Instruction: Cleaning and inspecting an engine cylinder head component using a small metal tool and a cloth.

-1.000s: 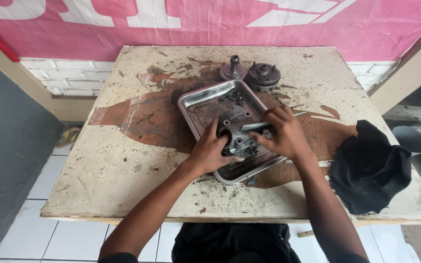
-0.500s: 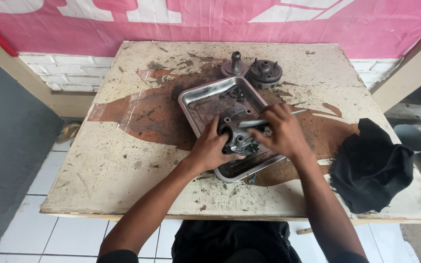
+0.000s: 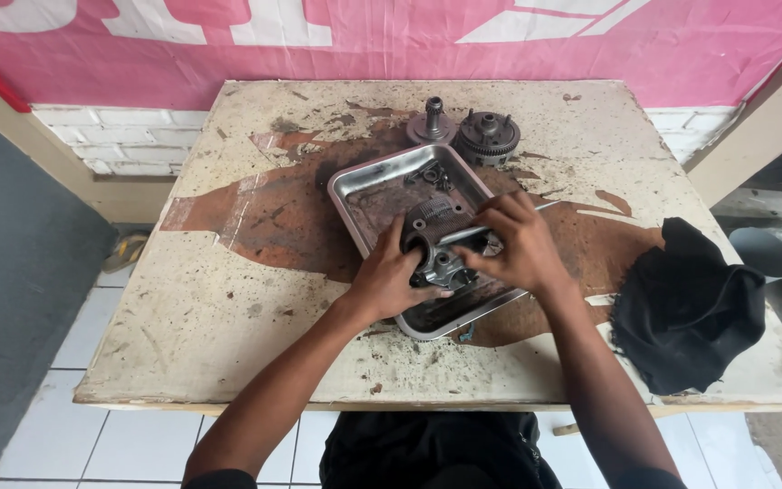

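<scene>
1. Left hand grips the near-left side of a grey metal engine part, fingers curled on it; same hold as in the earlier frames.
2. Right hand is clenched around a metal tool laid across the part; the tool's tip sticks out past the fingers toward the tabletop's right edge. Hand barely shifted since a second ago.
3. Engine part sits inside the steel tray, in its near half; unchanged.
4. Tray lies mid-tabletop, angled, small loose bits at its far end.
5. Two round gear-like parts stand just beyond the tray near the far edge; unmoved.
6. Black cloth is bunched at the near-right corner, well apart from the tray.
</scene>
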